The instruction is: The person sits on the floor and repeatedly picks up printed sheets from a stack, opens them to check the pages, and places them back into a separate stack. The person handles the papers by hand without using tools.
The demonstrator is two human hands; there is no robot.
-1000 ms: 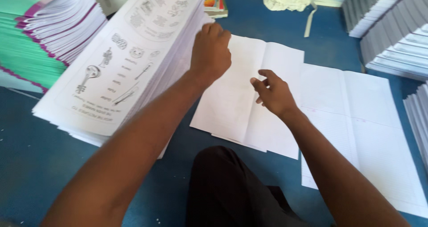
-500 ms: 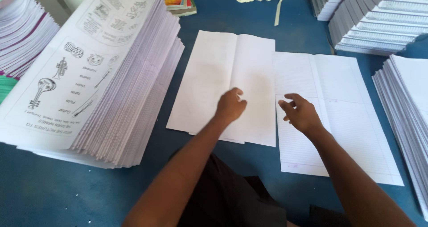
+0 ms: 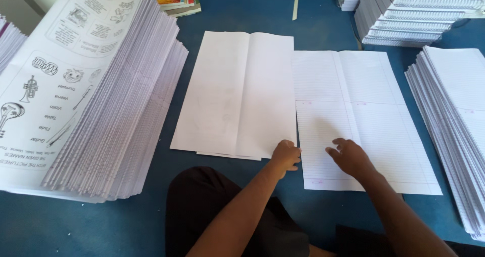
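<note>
Head view: I see my left hand curled loosely at the near right corner of the blank folded sheets, fingertips touching the edge, nothing clamped in its grip. My right hand lies flat, fingers spread, pressing the near part of the ruled sheet just beside them, holding nothing. Far left, a tall stack of printed picture sheets. Right, another white stack. All on the blue counter.

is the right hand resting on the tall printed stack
No, the right hand lies on the lined sheet, far from the printed stack.
</note>
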